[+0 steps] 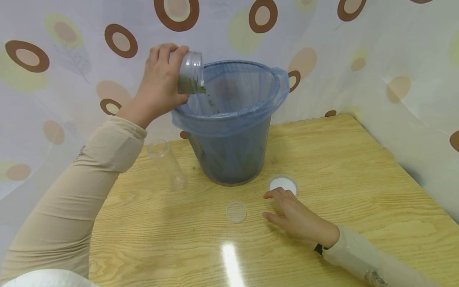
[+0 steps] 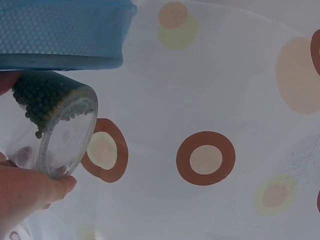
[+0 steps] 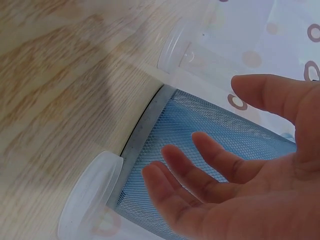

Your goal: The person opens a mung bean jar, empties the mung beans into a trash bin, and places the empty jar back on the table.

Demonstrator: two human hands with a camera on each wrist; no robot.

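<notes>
My left hand point(image 1: 163, 75) grips a clear plastic jar point(image 1: 191, 65), tipped on its side above the rim of a mesh bin point(image 1: 229, 159) lined with a blue bag point(image 1: 229, 125). Small round green beans point(image 2: 42, 97) lie along the jar's lower wall, and a few are falling from its mouth into the bag. The left wrist view shows the jar's base with fingers around it. Low over the table, my right hand point(image 1: 295, 215) holds nothing, its fingers loosely bent and spread from the thumb. Its fingertips overlap a round lid with a white disc point(image 1: 282, 183) in the head view.
On the wooden table point(image 1: 358, 179), a tall clear jar point(image 1: 168, 165) stands upright left of the bin. A flat clear round lid point(image 1: 236, 212) lies in front of the bin. Behind the table hangs a patterned white wall covering point(image 1: 222, 24).
</notes>
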